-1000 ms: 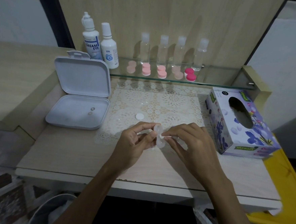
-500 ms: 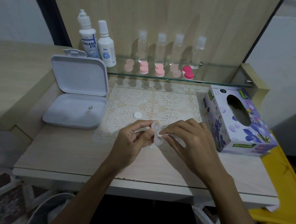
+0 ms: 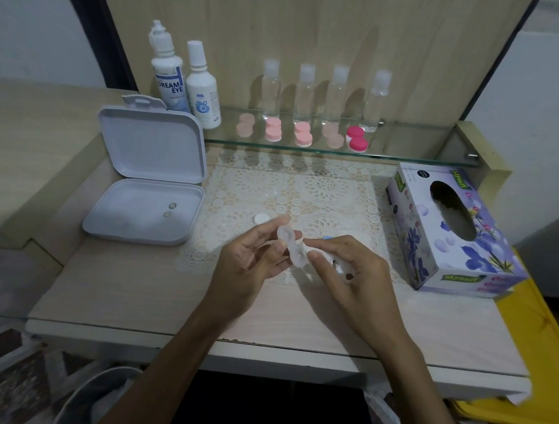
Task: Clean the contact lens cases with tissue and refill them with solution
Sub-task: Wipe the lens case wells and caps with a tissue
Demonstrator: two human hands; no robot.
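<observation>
My left hand point(image 3: 249, 262) pinches a clear double contact lens case point(image 3: 291, 247) between thumb and fingers, held tilted above the lace mat. My right hand point(image 3: 349, 276) sits just right of the case with a crumpled white tissue point(image 3: 337, 264) tucked in its curled fingers, forefinger and thumb close to the case's lower cup. A white cap point(image 3: 261, 218) lies on the mat left of the case, and a blue cap point(image 3: 327, 237) peeks out behind my right forefinger. Two solution bottles point(image 3: 185, 79) stand at the back left.
An open white box point(image 3: 148, 182) with two lenses lies at the left. A tissue box point(image 3: 449, 230) stands at the right. The glass shelf point(image 3: 408, 154) carries several pink lens cases point(image 3: 301, 135) and clear bottles point(image 3: 304, 92). A yellow object point(image 3: 539, 362) lies beyond the desk's right edge.
My right fingers have drawn the tissue back out of the case's cup, so both cups show now. The left hand has tilted the case slightly more upright.
</observation>
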